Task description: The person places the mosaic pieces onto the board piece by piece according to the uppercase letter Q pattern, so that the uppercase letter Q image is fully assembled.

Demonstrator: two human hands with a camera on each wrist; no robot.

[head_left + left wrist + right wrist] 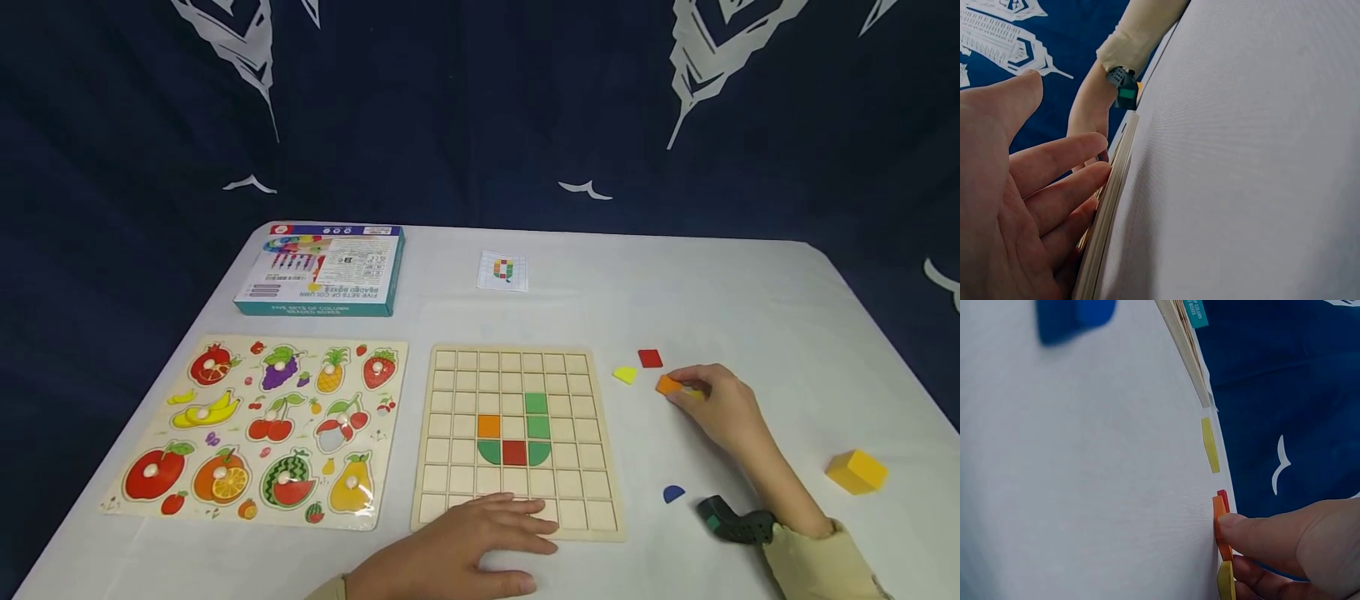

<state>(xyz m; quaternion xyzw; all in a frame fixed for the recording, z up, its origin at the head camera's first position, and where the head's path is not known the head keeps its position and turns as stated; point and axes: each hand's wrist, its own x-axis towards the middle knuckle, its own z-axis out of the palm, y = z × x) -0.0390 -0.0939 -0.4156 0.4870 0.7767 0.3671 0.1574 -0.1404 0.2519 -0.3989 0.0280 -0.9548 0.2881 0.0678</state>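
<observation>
At the right of the head view, my right hand (722, 410) has its thumb and fingers on an orange piece (667, 384); a yellow piece (693, 392) lies beside it under the fingers. In the right wrist view the thumb presses the face of the orange piece (1222, 528). My left hand (468, 546) rests with spread fingers over the front edge of the wooden grid board (444, 480). On the board are an orange square (489, 427), a red square (513, 452), green squares (537, 403) and rounded green pieces (489, 452).
A yellow piece (625, 376), a red piece (650, 358) and a blue half-round piece (674, 493) lie right of the board. A yellow block (857, 472) stands farther right. Left are a fruit puzzle (247, 433) and a box (322, 271); a pattern card (503, 272) lies behind the board.
</observation>
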